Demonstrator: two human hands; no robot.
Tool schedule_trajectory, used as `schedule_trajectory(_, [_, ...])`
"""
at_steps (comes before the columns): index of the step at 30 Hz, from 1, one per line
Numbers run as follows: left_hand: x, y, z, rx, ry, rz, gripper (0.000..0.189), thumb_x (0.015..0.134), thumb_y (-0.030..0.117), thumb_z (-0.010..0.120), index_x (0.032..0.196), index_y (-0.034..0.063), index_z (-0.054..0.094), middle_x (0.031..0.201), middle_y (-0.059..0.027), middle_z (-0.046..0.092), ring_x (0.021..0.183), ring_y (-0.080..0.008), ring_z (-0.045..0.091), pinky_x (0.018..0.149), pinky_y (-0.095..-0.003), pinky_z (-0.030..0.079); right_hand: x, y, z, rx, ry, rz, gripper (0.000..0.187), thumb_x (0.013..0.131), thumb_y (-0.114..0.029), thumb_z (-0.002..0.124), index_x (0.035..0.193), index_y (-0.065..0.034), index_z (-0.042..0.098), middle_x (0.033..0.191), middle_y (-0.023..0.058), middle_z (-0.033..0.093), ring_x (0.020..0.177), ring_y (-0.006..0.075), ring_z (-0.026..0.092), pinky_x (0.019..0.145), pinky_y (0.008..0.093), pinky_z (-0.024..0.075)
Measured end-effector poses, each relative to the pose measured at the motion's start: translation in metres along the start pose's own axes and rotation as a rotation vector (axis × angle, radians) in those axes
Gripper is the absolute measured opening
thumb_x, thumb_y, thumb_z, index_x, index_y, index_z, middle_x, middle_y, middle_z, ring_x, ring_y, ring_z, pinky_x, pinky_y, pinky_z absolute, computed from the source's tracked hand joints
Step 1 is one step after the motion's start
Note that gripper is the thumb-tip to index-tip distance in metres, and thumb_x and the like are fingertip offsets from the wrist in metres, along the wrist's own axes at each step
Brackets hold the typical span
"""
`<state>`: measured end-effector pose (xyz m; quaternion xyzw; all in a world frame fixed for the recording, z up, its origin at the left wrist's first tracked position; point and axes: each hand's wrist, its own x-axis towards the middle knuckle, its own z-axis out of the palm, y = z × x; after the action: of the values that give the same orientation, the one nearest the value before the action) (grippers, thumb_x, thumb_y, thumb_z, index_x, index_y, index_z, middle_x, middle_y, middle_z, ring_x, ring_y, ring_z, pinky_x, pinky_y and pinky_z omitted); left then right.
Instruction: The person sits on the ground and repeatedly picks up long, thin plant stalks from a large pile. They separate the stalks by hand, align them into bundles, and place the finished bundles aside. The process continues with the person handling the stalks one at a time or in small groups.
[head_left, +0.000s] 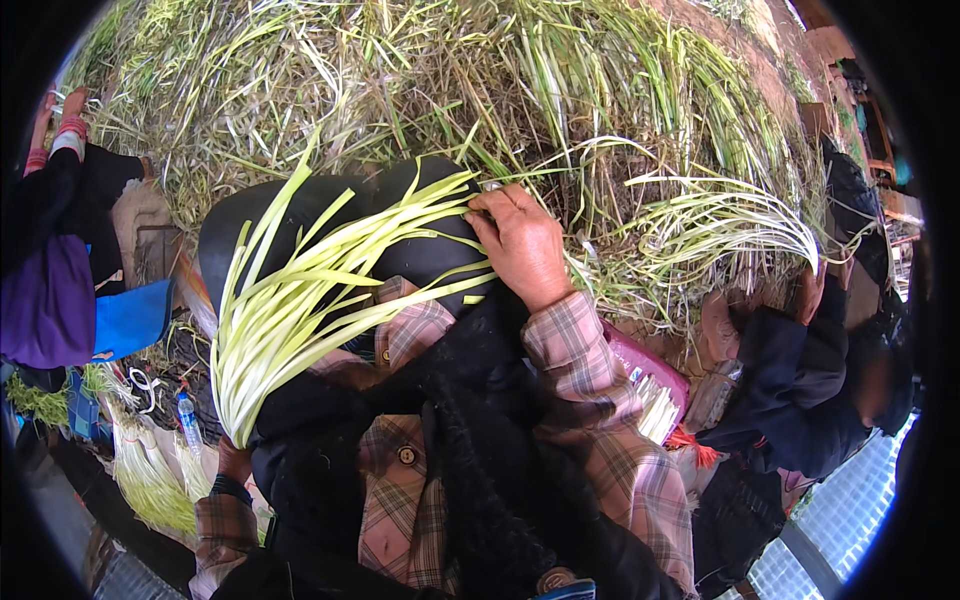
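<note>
A loose bundle of pale yellow-green leaves with white stems, like blanched chives (300, 300), fans across my lap. My left hand (236, 459), partly hidden low at the left, grips the white stem ends. Over my right knee, my right hand (525, 244) has its thumb and forefinger closed at the far leaf tips, and a few leaves pass under the palm side. One short cut leaf piece (473, 299) rests on the dark cloth below that hand. My knees are covered in smooth black material (420, 259).
A wide heap of green and dried leaves (465, 90) lies before my knees. At right a co-worker (795, 375) holds a pale bunch (720, 217). Another person's hands (71, 105) show at far left. Beside me are a water bottle (189, 424), stacked bundles (146, 472) and a magenta container (667, 367).
</note>
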<state>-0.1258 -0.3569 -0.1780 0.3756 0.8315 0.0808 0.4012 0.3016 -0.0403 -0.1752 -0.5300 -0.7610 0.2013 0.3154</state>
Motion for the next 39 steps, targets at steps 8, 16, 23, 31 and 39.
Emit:
schedule_trajectory(8, [0.002,-0.027,0.005,-0.073,0.016,0.032,0.038,0.072,0.004,0.063,0.108,0.001,0.054,0.104,-0.0143,0.06,0.095,-0.0222,0.059,0.079,-0.0323,0.045,-0.005,0.05,-0.004,-0.165,0.037,0.417,0.015,0.079,-0.022,0.057,0.075,-0.0069,0.055,0.067,0.0108,0.058,0.056,0.0289,0.057,0.053,0.0362,0.0456])
schedule_trajectory(16, [0.008,-0.035,0.008,-0.372,-0.083,0.087,0.033,0.073,0.004,0.061,0.106,-0.0003,0.055,0.1,-0.0136,0.062,0.09,-0.0224,0.06,0.077,-0.0318,0.046,-0.024,0.064,-0.003,0.563,-0.055,0.362,0.016,0.079,-0.003,0.059,0.095,-0.0056,0.056,0.091,0.0033,0.053,0.078,0.0129,0.051,0.067,0.0255,0.0443])
schedule_trajectory(23, [0.01,-0.058,0.008,-0.294,-0.11,0.05,0.034,0.078,0.003,0.056,0.111,0.0003,0.053,0.108,-0.0134,0.059,0.1,-0.0219,0.056,0.082,-0.0316,0.044,-0.015,0.061,0.008,0.764,-0.29,0.647,0.013,0.085,-0.006,0.053,0.097,-0.0023,0.056,0.074,0.0002,0.056,0.063,0.0057,0.049,0.054,0.0192,0.0406])
schedule_trajectory(31, [0.006,-0.036,0.007,-0.309,-0.09,0.02,0.029,0.08,0.004,0.055,0.109,0.0027,0.054,0.103,-0.0089,0.06,0.091,-0.0174,0.057,0.075,-0.0301,0.045,-0.017,0.076,0.029,0.057,-0.158,0.292,0.017,0.084,-0.021,0.052,0.088,-0.0062,0.06,0.073,0.015,0.062,0.064,0.0297,0.059,0.057,0.0362,0.0458])
schedule_trajectory(39, [0.001,-0.047,0.011,-0.286,-0.067,0.066,0.029,0.08,0.008,0.058,0.109,0.0035,0.054,0.102,-0.0069,0.06,0.087,-0.0147,0.057,0.073,-0.0288,0.047,-0.029,0.073,-0.006,0.23,-0.162,0.693,0.017,0.078,-0.013,0.061,0.094,-0.0067,0.062,0.078,0.0089,0.063,0.069,0.0227,0.06,0.065,0.0323,0.0468])
